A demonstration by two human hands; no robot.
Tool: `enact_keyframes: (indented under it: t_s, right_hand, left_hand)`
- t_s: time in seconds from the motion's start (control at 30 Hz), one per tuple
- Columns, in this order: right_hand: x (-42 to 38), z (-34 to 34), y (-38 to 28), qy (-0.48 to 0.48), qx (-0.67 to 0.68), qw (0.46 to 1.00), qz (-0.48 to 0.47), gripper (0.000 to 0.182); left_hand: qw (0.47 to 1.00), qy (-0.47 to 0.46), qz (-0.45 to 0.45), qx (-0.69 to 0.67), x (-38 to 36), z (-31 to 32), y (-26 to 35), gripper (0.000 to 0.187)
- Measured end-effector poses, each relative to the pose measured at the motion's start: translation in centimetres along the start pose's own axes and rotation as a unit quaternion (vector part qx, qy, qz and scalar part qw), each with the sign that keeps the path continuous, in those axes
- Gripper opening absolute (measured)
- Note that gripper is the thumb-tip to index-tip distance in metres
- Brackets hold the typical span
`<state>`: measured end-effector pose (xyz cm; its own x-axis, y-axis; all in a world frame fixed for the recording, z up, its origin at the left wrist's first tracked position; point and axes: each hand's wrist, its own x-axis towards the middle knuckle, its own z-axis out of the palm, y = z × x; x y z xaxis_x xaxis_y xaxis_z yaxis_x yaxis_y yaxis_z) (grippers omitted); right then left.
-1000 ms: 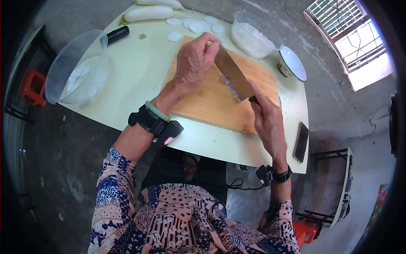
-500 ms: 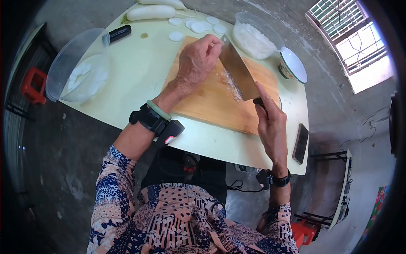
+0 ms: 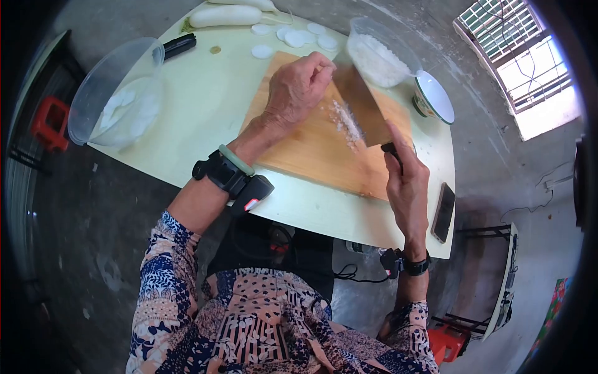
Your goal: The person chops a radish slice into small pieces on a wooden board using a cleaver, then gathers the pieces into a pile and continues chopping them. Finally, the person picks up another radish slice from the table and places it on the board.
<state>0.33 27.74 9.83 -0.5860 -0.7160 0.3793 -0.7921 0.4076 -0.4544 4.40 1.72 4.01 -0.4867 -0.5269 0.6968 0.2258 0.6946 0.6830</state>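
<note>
A broad-bladed cleaver stands over the right half of the wooden cutting board. My right hand is wrapped round its black handle, with the index finger along the blade. My left hand is closed at the blade's far end, its fingers pinched on the tip. Finely chopped white bits lie in a narrow heap on the board, just left of the blade.
Behind the board are white radishes, several round white slices and a clear bowl of chopped white pieces. A patterned bowl and phone are at right. A clear bowl and black object sit left.
The cleaver has shifted slightly right, away from the chopped bits, and more of them show. Both my hands have moved a little to the right with it.
</note>
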Motion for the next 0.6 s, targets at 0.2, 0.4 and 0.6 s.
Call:
enact_keyframes:
  t_s: [0.2,0.4,0.6]
  right_hand:
    - [-0.1,-0.5,0.1,-0.031,-0.031,0.998,0.043,0.063]
    - [0.1,-0.6,-0.1,-0.009,-0.011,0.999,0.044,0.064]
    - [0.2,-0.2,0.6,0.008,0.014,1.000,-0.003,0.063]
  left_hand:
    - [1.000,-0.011,-0.011,0.005,-0.1,0.0,0.2,0.014]
    - [1.000,-0.006,0.002,-0.003,-0.3,0.3,0.3,0.015]
    - [1.000,-0.009,0.019,0.014,-0.3,0.2,0.1,0.014]
